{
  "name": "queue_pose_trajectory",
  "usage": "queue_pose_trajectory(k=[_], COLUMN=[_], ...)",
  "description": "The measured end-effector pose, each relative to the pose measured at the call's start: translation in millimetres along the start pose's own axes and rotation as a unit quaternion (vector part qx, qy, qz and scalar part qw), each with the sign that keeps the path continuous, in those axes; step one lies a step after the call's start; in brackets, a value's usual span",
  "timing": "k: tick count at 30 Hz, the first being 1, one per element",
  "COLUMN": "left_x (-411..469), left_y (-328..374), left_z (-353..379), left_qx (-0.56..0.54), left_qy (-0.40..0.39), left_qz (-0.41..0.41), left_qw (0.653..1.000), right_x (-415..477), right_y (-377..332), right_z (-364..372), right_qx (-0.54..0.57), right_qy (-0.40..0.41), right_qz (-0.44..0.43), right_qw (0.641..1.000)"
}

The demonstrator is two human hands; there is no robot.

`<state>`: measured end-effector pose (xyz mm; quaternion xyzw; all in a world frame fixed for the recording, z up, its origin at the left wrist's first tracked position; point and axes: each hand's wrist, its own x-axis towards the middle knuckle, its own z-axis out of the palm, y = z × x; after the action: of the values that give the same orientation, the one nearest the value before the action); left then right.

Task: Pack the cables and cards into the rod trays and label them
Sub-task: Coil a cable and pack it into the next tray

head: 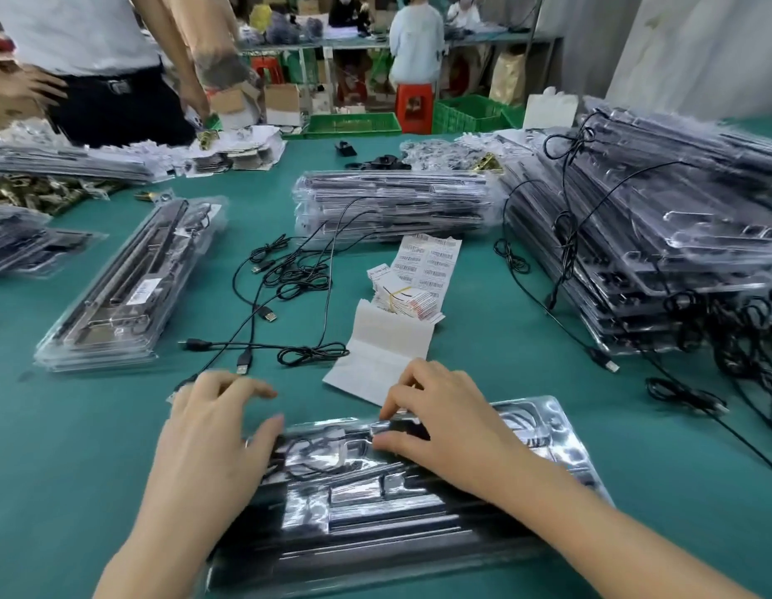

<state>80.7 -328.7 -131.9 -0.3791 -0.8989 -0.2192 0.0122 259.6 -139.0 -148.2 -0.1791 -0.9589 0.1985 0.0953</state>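
Fingers (pixel 408 393) of right hand (pixel 455 419): bent, index and thumb pinching far rim of clear plastic rod tray (pixel 553 408); label between them or not, cannot tell. Left hand (pixel 211 438): spread and relaxed, gripping nothing, thumb resting on tray's left end, other fingertips out over green table top (pixel 505 382).

Tray directly under both hands, nearest thing to the body, long axis running left to right, right end angled a little farther away. Holds black rods along the near side and a coiled black cable (pixel 308 458) in a pocket between the hands. Judged: cable already in, labelling step in hand.

Just beyond the right fingertips, beside the tray's far rim, white label backing strip (pixel 382 352). Past it, banded bundle of white cards (pixel 403 296) and sheet of barcode labels (pixel 432 261), all three nearer the right hand. Loose black USB cables (pixel 289 291) ahead of the left hand.

Open table left of the tray. Low stack of packed trays (pixel 125 287) farther left, tall tray stack (pixel 656 252) hemming in the right.
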Motion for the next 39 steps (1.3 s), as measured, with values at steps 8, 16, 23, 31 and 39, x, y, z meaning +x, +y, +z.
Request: queue_pose_trajectory(k=[8,16,23,31,39], left_x=[112,102,39,20,30], left_y=[100,69,33,18,30], left_z=[46,21,1,11,12], left_qx=[0.022,-0.010,-0.030,-0.040,-0.066], left_qy=[-0.097,0.006,0.215,0.057,0.052], left_qz=[0.223,0.365,0.431,0.420,0.377], left_qw=[0.970,0.931,0.876,0.905,0.922], right_x=[-6,3,22,11,6], right_y=[0,43,-2,-26,-34], right_z=[-12,-58,-43,-22,-14], right_qx=[0.029,0.122,0.409,0.604,0.607], right_qy=[0.036,0.126,-0.192,-0.042,0.019], right_qz=[0.007,0.133,0.272,0.298,0.280], right_qw=[0.999,0.975,0.850,0.738,0.744])
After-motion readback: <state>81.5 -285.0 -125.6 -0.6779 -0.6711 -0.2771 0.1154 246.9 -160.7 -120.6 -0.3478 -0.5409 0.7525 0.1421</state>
